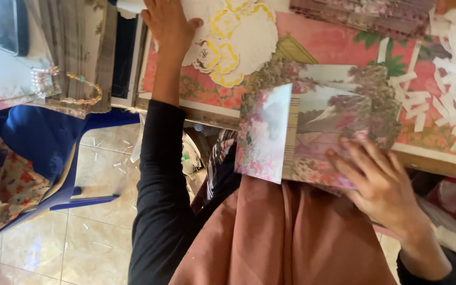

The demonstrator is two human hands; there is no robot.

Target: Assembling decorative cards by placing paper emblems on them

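Brown cloth [286,237] nearest, over the lap | right hand [381,184]: fingers spread flat on printed card [317,126], pinning it at the table [344,42] near edge | left hand [167,21]: far left, fingers hidden, I cannot tell | card: I judge it light, thin, bendable; grip by an edge.

A printed card [317,126] lies at frame centre, overhanging the table [339,47] edge, with the right hand [381,184] on its lower right. Paper strips [449,89] lie at right; the left hand [167,24] rests upper centre-left beside paper cutouts [238,37].
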